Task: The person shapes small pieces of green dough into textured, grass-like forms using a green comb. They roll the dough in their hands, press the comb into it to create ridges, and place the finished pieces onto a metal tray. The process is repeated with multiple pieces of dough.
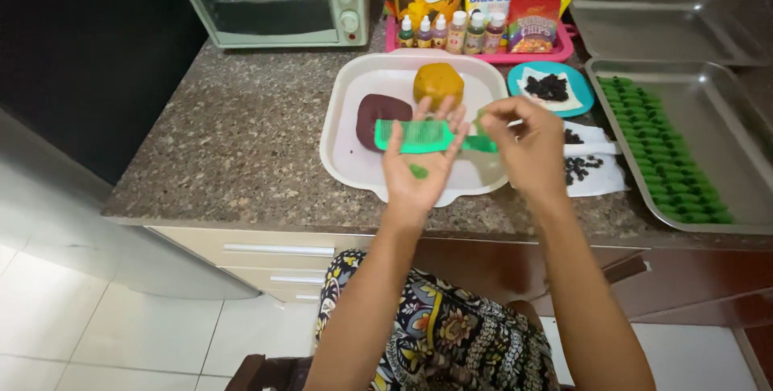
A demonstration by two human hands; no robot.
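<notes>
My left hand [420, 167] is held palm up over the white tray [354, 157], with a green comb [415, 135] lying across its fingers and a small bit of green dough [418, 171] on the palm. My right hand [525, 145] pinches the comb's handle end [483, 143] at the right. On the tray behind the hands sit an orange dough ball [439, 83] and a dark purple dough lump [376, 109].
A metal baking tray [725, 141] with rows of several green dough pieces [660, 149] lies to the right, and another metal tray [668, 24] behind it. A teal plate [552, 89] and white paper [592, 167] hold dark chips. Toaster oven [274, 0], small bottles [455, 33], packets behind.
</notes>
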